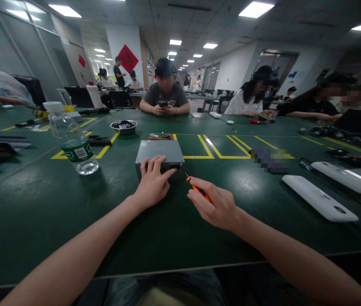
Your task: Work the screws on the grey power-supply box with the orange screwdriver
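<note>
Both forearms reach across the green bench [40,204]. At 12 o'clock, the left hand [152,183] lies flat with fingers spread on the near edge of the grey metal box [159,154], apparently steadying it. Just beside it at 1 o'clock, the right hand [216,208] is closed around an orange-handled screwdriver [196,188], tip aimed at the box's near right corner. A water bottle [74,142] stands well clear at 10 o'clock.
</note>
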`<state>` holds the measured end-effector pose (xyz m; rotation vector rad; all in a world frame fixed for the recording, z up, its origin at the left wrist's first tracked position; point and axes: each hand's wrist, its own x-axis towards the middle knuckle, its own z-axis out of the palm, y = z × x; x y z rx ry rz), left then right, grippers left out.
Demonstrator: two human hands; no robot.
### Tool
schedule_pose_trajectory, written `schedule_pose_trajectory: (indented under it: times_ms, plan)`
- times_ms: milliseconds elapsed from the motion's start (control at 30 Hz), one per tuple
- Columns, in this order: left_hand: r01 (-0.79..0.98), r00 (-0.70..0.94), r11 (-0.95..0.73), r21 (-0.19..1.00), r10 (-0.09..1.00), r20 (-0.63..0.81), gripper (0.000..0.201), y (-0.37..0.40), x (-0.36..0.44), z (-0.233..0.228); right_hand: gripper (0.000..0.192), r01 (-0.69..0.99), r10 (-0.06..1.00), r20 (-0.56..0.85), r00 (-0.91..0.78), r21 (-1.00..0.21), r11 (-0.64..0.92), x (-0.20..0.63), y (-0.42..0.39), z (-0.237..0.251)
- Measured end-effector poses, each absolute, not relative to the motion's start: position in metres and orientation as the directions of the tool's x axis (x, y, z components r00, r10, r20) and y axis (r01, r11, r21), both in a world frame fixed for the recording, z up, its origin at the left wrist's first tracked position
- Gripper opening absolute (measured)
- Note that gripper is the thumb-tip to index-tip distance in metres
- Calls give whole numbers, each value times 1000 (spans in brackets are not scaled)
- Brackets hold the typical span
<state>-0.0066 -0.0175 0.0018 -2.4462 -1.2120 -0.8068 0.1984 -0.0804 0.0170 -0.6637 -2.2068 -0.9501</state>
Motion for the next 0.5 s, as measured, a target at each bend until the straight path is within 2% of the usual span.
schedule_pose_trajectory:
  times_ms: [233,367,500]
  plan:
    - [795,487,-606,-4,635,600,42,-18,-6,2,10,695,188,768,-612,410,591,199,-79,27]
    - [788,479,-615,24,637,604,43,-19,-6,2,15,669,225,741,-633,377,640,194,-83,21]
    - [785,483,-619,30,642,596,44,-18,-6,2,27,653,197,716,-670,442,615,193,-84,16]
